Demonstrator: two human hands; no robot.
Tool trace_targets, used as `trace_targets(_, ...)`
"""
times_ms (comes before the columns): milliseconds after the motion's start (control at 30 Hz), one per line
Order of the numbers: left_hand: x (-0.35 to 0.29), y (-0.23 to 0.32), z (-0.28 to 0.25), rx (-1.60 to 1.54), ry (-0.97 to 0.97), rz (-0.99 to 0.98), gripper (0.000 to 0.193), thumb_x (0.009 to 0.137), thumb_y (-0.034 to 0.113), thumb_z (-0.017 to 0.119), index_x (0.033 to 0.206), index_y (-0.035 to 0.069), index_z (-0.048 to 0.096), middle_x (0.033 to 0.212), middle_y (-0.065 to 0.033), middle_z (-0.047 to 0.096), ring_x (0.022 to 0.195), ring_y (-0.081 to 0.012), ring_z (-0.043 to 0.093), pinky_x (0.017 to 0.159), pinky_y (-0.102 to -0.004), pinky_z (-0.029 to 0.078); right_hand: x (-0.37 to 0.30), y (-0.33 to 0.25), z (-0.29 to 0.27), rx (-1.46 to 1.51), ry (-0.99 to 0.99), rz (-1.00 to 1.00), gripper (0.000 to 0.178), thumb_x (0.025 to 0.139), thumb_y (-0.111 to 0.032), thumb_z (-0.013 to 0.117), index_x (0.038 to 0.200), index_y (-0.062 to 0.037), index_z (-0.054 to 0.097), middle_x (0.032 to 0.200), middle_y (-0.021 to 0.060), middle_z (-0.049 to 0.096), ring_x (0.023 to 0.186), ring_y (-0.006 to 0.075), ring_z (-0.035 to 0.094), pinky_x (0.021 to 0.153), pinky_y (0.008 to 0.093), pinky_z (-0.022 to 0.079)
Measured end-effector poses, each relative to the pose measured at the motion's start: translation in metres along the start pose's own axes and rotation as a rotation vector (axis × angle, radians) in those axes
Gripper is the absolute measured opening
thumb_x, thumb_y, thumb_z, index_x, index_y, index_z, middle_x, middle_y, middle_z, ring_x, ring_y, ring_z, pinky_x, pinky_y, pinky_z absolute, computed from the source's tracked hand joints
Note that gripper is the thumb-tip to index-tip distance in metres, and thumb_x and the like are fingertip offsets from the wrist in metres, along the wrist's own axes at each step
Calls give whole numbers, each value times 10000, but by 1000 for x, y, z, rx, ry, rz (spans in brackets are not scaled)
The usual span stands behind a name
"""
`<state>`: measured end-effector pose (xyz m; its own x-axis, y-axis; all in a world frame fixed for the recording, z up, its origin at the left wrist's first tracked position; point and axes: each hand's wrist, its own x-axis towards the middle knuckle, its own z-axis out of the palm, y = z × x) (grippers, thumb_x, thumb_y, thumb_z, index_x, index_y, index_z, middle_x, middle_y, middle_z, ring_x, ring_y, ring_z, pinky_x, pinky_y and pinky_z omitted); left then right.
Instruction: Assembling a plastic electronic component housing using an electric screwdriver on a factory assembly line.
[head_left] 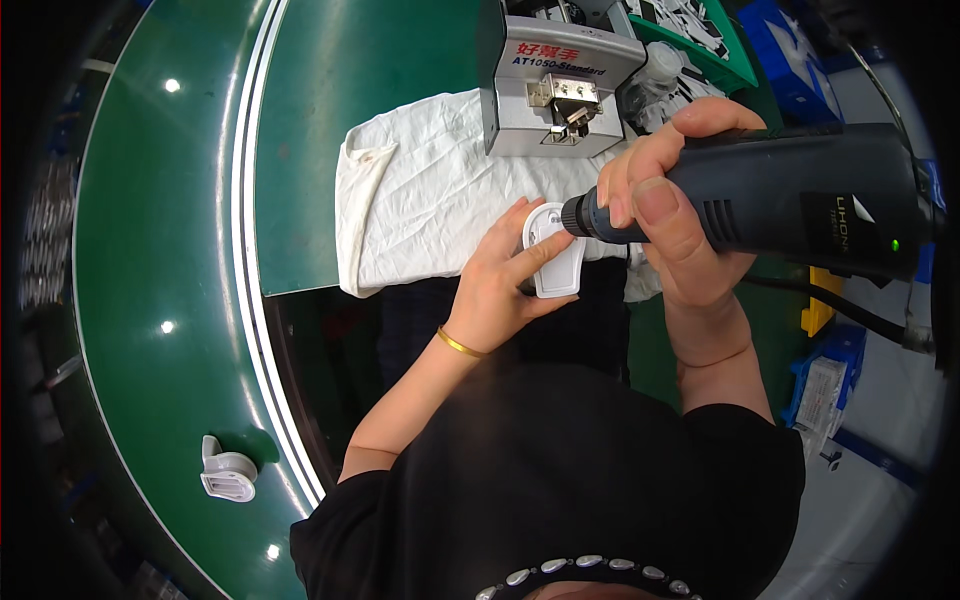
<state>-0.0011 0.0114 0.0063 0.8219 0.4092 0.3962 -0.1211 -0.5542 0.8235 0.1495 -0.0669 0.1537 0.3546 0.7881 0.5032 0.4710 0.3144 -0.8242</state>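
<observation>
My left hand [502, 272] is closed around a white plastic housing [562, 272] and holds it near the front edge of the white cloth. In my right hand [672, 205] lies a dark electric screwdriver [775, 190], held level with its nose pointing left. The screwdriver's nose reaches the upper part of the housing, close to my left fingers. Its bit tip is hidden there, so I cannot tell whether it touches a screw. A small green light glows on the tool's rear end.
Beyond my hands a grey screw-feeding machine [570, 95] stands on a white cloth [430, 190]. Several white parts fill a green bin [735, 50] at the far right. On the left, a white plastic part [230, 475] rests on the green belt [150, 400]. A black cable [840, 305] trails at right.
</observation>
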Motion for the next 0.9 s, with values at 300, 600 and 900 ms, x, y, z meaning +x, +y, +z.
trace_targets(300, 0, 0, 0, -26, -6, -20, 725, 575, 130, 914, 1260, 190, 685, 1380, -183, 553, 1300, -412, 517, 1050, -451, 463, 3, 3, 15, 156, 129, 64, 336, 851, 8, 686, 1124, -4, 489, 827, 77, 600, 671, 116, 582, 668, 297, 496)
trace_targets(600, 0, 2, -1, -30, -8, -31, 726, 573, 130, 914, 1260, 186, 686, 1375, -187, 553, 1297, -412, 517, 1047, -451, 464, 1, 9, 17, 198, 210, 75, 308, 800, 29, 754, 1058, 32, 587, 895, 61, 630, 695, 72, 596, 646, 218, 483)
trace_targets(900, -1, 0, 1, 15, -50, -20, 753, 576, 140, 918, 1285, 197, 670, 1391, -197, 539, 1301, -415, 511, 1048, -440, 461, 6, 15, 7, 207, 150, 10, 295, 800, 36, 748, 1060, 28, 609, 823, 39, 638, 687, 57, 586, 656, 222, 485)
